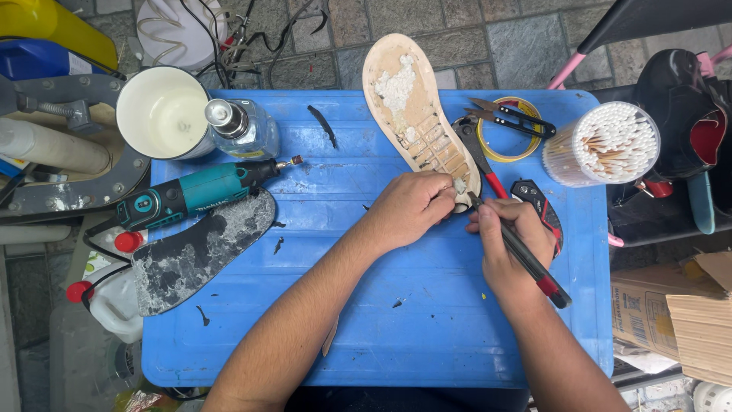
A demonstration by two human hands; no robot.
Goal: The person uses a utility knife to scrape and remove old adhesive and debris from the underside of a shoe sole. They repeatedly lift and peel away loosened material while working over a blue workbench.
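A tan shoe sole [408, 99] lies upside down on the blue plastic table [427, 320], with white glue residue on it. My left hand [412, 207] grips the near end of this sole. My right hand [509, 246] holds a black tool with a red band [526, 259] like a pen. Its tip touches the sole's near edge beside my left fingers.
A black insole [202, 252] and a teal rotary tool [191, 194] lie at the left. Behind them stand a white cup [162, 113] and a clear bottle [244, 128]. Pliers [480, 156], snips [511, 116], a tape roll [526, 145] and a tub of cotton swabs [606, 143] sit at the right.
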